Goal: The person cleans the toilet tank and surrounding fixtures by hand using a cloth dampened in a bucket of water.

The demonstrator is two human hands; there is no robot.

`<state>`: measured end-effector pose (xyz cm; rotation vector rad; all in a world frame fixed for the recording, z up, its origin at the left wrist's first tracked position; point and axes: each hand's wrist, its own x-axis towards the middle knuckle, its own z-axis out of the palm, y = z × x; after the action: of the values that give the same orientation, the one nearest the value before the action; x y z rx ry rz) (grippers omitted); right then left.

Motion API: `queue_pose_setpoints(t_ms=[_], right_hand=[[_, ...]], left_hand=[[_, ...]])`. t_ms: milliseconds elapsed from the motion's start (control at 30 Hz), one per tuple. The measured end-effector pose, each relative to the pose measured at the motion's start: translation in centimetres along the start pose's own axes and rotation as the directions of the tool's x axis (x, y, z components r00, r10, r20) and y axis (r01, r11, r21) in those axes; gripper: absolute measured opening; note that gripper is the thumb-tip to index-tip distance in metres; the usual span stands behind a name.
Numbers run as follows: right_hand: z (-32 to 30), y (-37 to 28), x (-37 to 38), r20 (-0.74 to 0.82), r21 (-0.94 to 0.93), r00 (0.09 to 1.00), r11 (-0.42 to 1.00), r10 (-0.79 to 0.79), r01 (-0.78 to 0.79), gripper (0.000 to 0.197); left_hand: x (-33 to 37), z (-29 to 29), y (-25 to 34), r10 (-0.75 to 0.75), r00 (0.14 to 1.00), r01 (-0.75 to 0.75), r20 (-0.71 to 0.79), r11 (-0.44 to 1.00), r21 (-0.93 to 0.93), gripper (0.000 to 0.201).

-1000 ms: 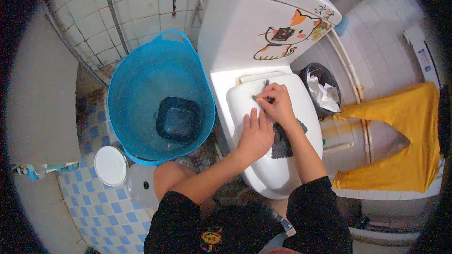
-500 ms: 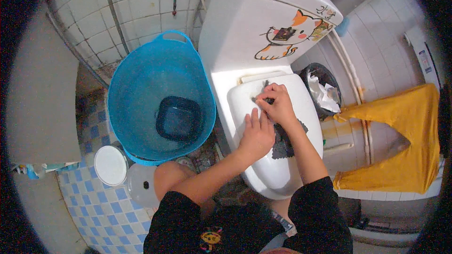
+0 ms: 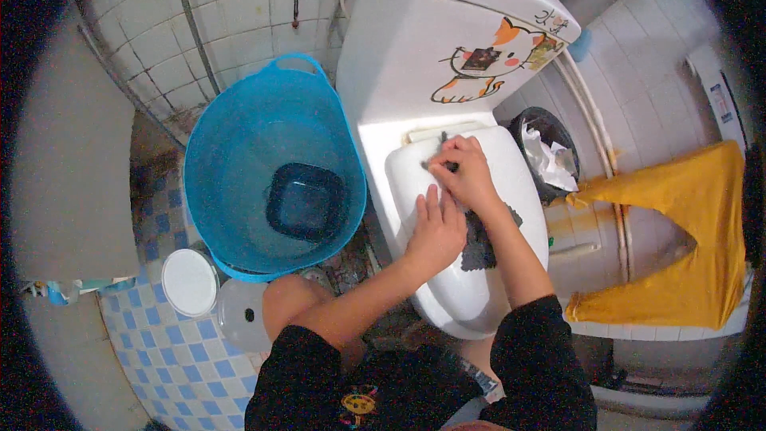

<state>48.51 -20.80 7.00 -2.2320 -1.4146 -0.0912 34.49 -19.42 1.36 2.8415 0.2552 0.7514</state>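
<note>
Right hand: The right hand [image 3: 467, 172] has its thumb and finger pinching a small dark thing [image 3: 452, 167]. Most of it hides behind the fingers, so I cannot tell what it is.
Left hand: The left hand [image 3: 437, 230] rests on the lid, just below the right one. Its fingers are a little spread.
Toilet lid: The white toilet lid [image 3: 511, 168] is down. The small dark thing is over its back part, toward the left.
Gray piece: A dark gray piece [image 3: 479, 247] with a zigzag edge lies on the lid, partly under the right arm.
Blue tub: The big blue tub [image 3: 207, 144] stands left of the toilet. A dark, square basin [image 3: 307, 201] with round corners is inside. I cannot tell how much water there is.
Black bin: The black bin [image 3: 523, 122], right of the toilet, has crumpled white paper [image 3: 550, 161] in it.
White pail: The round white pail [image 3: 190, 282] has its top covered, so its inside is hidden.
</note>
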Motion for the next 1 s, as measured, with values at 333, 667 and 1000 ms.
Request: queue_pose_setpoints(t_ms=[333,667,1000], right_hand=[[-0.3,-0.4,0.2,0.099,0.030,0.995,1.000,0.001,-0.004,0.010],[0.5,-0.5,0.5,0.114,0.012,0.993,1.000,0.028,-0.029,0.015],[1.0,-1.2,1.3,0.046,-0.016,0.993,0.994,-0.104,0.105,0.012]], left_hand=[[-0.1,0.1,-0.5,0.019,1.000,-0.018,0.012,0.999,-0.031,0.051],[-0.5,0.5,-1.0,0.052,0.998,-0.052,0.031,0.999,-0.001,0.050],[-0.1,0.1,-0.7,0.035,0.999,-0.035,-0.016,0.999,-0.040,0.048]])
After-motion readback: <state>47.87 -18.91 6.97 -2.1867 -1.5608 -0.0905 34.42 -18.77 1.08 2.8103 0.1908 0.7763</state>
